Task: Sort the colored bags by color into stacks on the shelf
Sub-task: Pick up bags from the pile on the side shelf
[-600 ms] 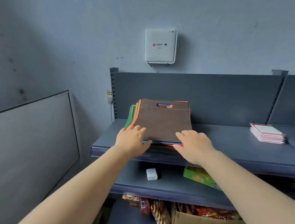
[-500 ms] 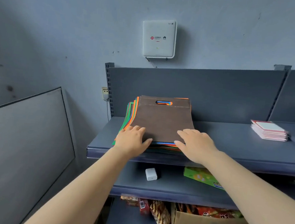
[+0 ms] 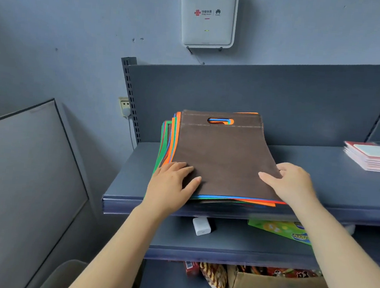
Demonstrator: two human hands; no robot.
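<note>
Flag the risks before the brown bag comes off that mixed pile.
1. The pile reaches the top shelf's front edge; dragging the brown bag forward could pull the blue and orange bags beneath off it.
2. The left hand covers both the brown bag and the fanned orange and green edges, so it may lift several colours together.
3. The right hand rests flat on the corner, not pinching; the bag may slip.

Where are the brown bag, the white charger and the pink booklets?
brown bag (image 3: 224, 155), head view, middle of its top face
white charger (image 3: 201, 226), head view, its front face
pink booklets (image 3: 372, 157), head view, top of the stack
</note>
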